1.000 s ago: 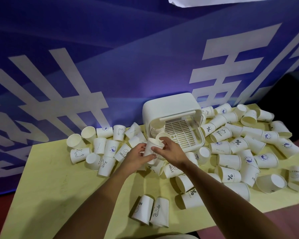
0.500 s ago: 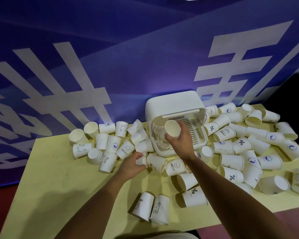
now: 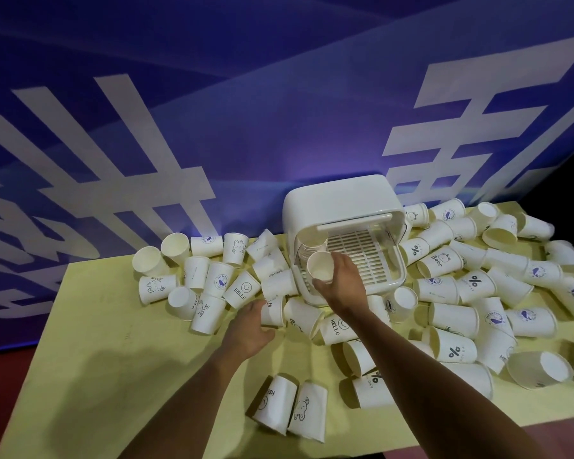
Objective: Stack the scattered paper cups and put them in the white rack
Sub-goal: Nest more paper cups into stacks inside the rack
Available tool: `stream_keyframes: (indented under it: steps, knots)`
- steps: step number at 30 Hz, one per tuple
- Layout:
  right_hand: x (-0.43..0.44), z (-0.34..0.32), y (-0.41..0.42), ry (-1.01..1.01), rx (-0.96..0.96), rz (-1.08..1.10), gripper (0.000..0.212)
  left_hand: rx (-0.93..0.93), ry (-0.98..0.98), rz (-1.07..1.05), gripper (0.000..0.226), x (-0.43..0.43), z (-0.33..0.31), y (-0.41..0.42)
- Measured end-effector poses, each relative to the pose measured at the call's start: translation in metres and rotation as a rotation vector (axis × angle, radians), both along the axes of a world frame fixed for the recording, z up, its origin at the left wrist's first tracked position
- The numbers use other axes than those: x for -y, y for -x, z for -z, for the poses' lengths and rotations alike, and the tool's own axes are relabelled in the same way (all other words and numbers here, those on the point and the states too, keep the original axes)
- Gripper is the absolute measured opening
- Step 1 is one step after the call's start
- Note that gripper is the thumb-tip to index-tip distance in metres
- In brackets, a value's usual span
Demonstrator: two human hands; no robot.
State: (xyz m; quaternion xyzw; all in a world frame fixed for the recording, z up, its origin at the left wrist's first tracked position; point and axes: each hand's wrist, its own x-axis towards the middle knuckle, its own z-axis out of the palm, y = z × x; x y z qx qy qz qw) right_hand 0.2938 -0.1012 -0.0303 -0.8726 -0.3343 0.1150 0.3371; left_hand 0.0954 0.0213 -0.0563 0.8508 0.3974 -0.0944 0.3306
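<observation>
Paper cup [image 3: 319,267] sits in our right hand [image 3: 343,283], fingers [image 3: 338,260] curled round it at the white rack [image 3: 342,200] mouth; left hand [image 3: 247,329] touches a lying "Hi" cup [image 3: 274,313] on the table [image 3: 113,326], grip unclear.

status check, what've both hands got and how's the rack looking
Right hand holding paper cup at white rack mouth, not yet in. Left hand gripping lying cup. Loose cups crowd both sides of rack.

right hand [image 3: 343,283] holds a cup [image 3: 319,266] at rack [image 3: 338,200]; left hand [image 3: 247,327] grips hi cup [image 3: 274,314].
</observation>
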Motion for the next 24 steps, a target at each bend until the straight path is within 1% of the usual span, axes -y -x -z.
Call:
stream_keyframes:
  steps: [9,13,15,17,19,20,22,24]
  knots:
    - [0.0,0.001,0.001,0.018,-0.042,0.015,0.069,-0.089,-0.123,0.098,0.079,-0.005,0.017,-0.011]
    - [0.004,0.001,0.005,-0.003,-0.055,0.0,0.075,-0.148,-0.194,0.137,0.078,-0.007,0.02,-0.013]
    - [0.009,0.002,0.008,0.003,-0.073,0.042,0.077,-0.175,-0.23,0.133,0.076,-0.006,0.021,-0.014]
    - [0.015,0.005,0.013,-0.005,-0.039,0.108,0.069,-0.202,-0.261,0.129,0.073,-0.005,0.021,-0.014]
    - [0.023,0.009,0.019,-0.017,0.044,0.129,0.05,-0.237,-0.272,0.135,0.073,-0.003,0.022,-0.012]
    - [0.027,0.012,0.022,-0.001,0.078,0.099,0.041,-0.248,-0.268,0.137,0.072,-0.001,0.023,-0.011]
    - [0.034,0.019,0.029,0.08,0.139,-0.042,0.03,-0.254,-0.248,0.137,0.067,0.001,0.025,-0.008]
    - [0.039,0.028,0.036,0.208,0.17,-0.186,0.032,-0.252,-0.23,0.139,0.064,0.002,0.027,-0.006]
